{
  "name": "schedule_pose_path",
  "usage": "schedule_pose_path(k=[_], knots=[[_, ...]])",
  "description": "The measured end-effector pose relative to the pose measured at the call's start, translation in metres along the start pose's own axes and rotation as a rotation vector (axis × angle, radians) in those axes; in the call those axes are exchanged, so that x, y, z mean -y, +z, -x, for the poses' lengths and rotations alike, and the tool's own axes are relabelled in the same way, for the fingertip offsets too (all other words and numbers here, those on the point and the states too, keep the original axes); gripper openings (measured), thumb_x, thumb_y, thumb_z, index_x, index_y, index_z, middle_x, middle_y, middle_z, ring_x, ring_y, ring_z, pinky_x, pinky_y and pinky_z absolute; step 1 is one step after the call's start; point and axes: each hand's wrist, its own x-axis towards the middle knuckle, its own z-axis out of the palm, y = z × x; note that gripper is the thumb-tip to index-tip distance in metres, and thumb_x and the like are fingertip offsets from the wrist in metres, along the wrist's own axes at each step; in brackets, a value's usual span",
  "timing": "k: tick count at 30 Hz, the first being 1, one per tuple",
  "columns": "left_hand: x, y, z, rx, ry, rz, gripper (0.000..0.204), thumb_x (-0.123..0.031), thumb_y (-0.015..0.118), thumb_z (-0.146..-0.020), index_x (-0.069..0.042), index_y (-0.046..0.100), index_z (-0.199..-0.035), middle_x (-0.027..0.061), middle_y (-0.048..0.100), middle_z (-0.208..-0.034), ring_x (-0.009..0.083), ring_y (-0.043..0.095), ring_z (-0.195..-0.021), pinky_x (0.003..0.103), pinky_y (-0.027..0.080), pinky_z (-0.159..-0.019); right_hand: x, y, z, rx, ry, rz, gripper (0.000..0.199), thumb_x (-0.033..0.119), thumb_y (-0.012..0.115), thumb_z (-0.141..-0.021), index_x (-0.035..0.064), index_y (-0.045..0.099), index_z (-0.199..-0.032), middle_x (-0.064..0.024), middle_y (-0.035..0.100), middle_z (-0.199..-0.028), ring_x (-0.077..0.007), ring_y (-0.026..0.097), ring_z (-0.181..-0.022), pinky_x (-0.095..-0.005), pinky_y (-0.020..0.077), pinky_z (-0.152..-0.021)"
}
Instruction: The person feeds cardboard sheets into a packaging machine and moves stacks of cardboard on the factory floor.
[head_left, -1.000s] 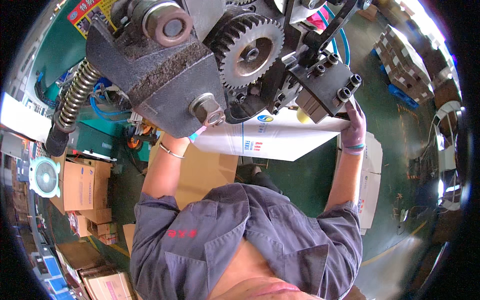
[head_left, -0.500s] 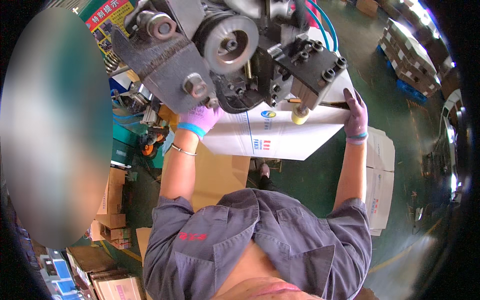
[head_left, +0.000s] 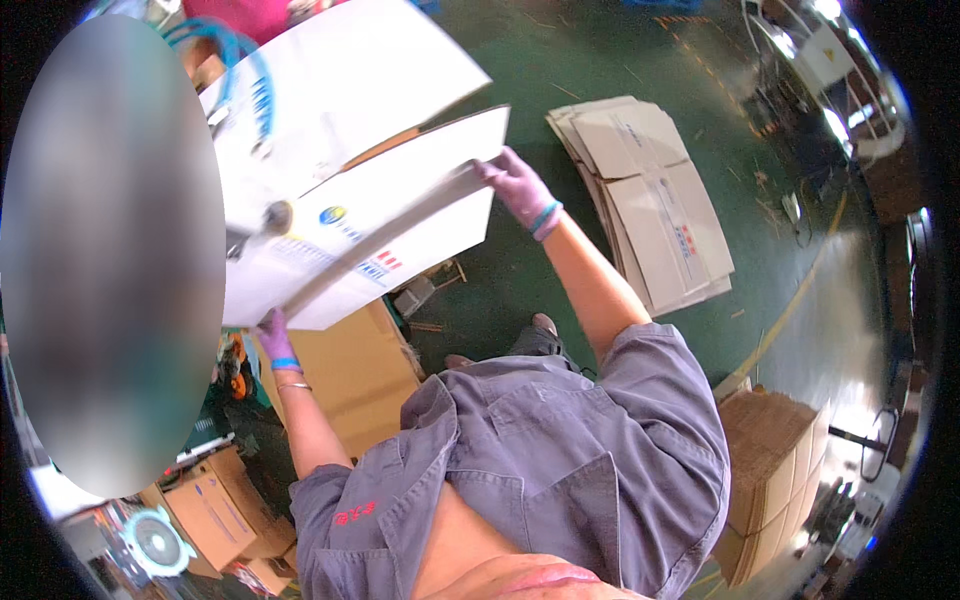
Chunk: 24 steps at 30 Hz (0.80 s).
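A white printed cardboard carton [head_left: 455, 205] stands tilted in front of me, and both my gloved hands are at its near side. My right hand [head_left: 518, 190] is closed at the upper right end of a grey-brown strip [head_left: 385, 235] that crosses the printed panel. My left hand [head_left: 274, 338] is closed at the strip's lower left end, its fingers partly hidden. Whether the strip is the carton's own edge or a separate piece, I cannot tell. Behind it spreads another white panel [head_left: 370, 75], with a dark gap between the two. A small dark roller [head_left: 278, 217] lies against the printed side.
Flattened cartons [head_left: 655, 195] lie stacked on the floor to the right. Brown cardboard [head_left: 775, 460] is piled lower right, and boxes [head_left: 205, 510] and a fan [head_left: 158, 543] stand lower left. A brown sheet [head_left: 355, 385] lies below the carton. Red clothing [head_left: 245, 15] shows at the top.
My view has swung to the right, and the machine's dark plates and pulley have left it. Both hands now appear farther left, and the white carton shows at a different tilt.
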Motion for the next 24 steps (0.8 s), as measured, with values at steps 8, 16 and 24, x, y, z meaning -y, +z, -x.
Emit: schedule_pose_path(k=[8,16,24], knots=[[0.037,0.167,0.107,-0.212,0.088,-0.185,0.070,-0.033,0.064,-0.085,0.006,0.031,-0.133,0.0232,0.044,-0.131,0.0324,0.044,-0.120,0.040,0.034,-0.103,0.122,-0.124,0.056,-0.333,-0.161,0.227,0.045,0.037,0.063,-0.087,0.0007,0.053,-0.112,-0.0164,0.065,-0.091,-0.0258,0.064,-0.084,-0.0369,0.0510,-0.081],[-0.091,0.411,0.240,0.881,0.631,-0.535,0.074,-0.040,0.066,-0.078,0.003,0.038,-0.131,0.0224,0.045,-0.131,0.0385,0.043,-0.121,0.044,0.034,-0.104,0.209,-0.430,0.076,-0.834,0.150,1.628,0.061,0.047,0.055,-0.087,0.0058,0.046,-0.131,-0.0222,0.059,-0.115,-0.0356,0.056,-0.106,-0.0452,0.0454,-0.089],[0.027,0.301,0.238,0.781,0.166,-0.733,0.070,-0.047,0.061,-0.078,-0.007,0.043,-0.132,0.0164,0.045,-0.133,0.0334,0.042,-0.123,0.043,0.032,-0.104,-0.107,-0.570,0.190,0.597,-0.136,2.313,0.046,0.042,0.044,-0.093,0.0119,0.050,-0.128,-0.0146,0.062,-0.111,-0.0274,0.061,-0.099,-0.0437,0.0478,-0.085]])
